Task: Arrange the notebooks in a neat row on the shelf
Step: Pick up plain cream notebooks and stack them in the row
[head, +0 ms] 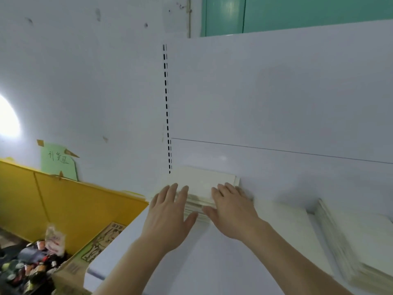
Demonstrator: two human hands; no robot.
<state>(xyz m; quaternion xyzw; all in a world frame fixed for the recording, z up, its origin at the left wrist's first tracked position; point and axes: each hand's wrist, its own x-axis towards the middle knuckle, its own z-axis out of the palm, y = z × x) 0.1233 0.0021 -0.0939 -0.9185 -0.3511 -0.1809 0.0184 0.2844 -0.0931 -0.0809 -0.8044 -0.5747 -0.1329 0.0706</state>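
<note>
Shelf (212,258): white, flat, backed by a white panel.
Stack (200,186) of cream notebooks: at the shelf's far left corner, lying flat against the back panel, beside the slotted upright (167,116).
Left hand (170,211): palm down on the stack's left front edge, fingers straight and spread, thumb angled inward along the page edges; pressing, not curled round anything. Forearm reaching up from the shelf's front.
Right hand (230,209): palm down on the stack's right front part, fingers extended and relaxed, thumb pointing left toward the other thumb; resting flat, grasping nothing.
Second pile (350,237): more pale notebooks, fanned unevenly, at the shelf's right end, well apart from both hands.
Yellow bin (70,207): left of the shelf, below it.
Carton (89,252): just beside the shelf's left edge.
</note>
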